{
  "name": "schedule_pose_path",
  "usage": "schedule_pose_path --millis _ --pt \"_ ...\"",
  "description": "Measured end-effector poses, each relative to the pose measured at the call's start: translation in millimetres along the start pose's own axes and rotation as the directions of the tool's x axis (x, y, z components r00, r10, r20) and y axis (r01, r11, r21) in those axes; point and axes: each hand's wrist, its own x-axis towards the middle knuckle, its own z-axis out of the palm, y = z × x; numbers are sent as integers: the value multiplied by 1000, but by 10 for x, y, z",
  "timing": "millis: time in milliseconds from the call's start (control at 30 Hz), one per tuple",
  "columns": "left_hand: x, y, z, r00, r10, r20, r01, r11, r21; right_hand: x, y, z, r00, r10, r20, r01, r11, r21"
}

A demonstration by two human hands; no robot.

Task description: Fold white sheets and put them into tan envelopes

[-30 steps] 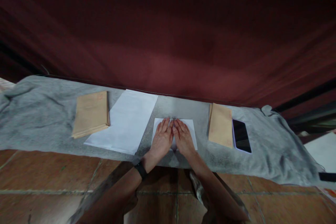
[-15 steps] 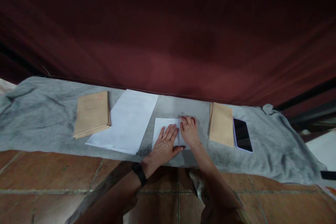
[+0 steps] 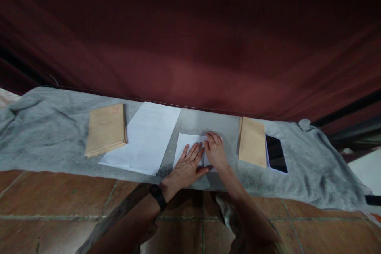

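A white sheet of paper (image 3: 183, 140) lies on the grey cloth in front of me, partly covered by both hands. My left hand (image 3: 188, 167) is pressed flat on it, fingers stretched out and thumb pointing right. On the paper's right part rests my right hand (image 3: 216, 151), fingers slightly bent near the far edge and thumb a little apart from them. It is not pinching anything that I can see. A black band (image 3: 158, 197) circles my left wrist. To the left lies a stack of larger white sheets (image 3: 145, 137).
Brown envelopes (image 3: 105, 129) are stacked at the left, overlapping the white sheets. More brown envelopes (image 3: 252, 141) lie at the right, beside a phone (image 3: 275, 153). Grey cloth (image 3: 315, 166) covers the surface, with a dark red curtain (image 3: 190, 55) behind and floor tiles (image 3: 59, 194) below.
My right hand has shifted slightly to the right over the paper, its fingers a bit more bent. My left hand stays flat in place.
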Motion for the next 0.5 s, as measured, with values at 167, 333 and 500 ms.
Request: schedule_pose_path --millis 167,333,500 --pt "-9 -32 139 997 -42 -65 46 996 73 -236 -255 157 991 -86 105 73 990 117" --pt "14 -47 174 989 -94 -115 109 985 132 -299 -266 113 984 -53 171 55 998 -7" --pt "70 -123 119 967 -191 -170 210 972 102 -316 -162 83 991 -55 122 70 990 -121"
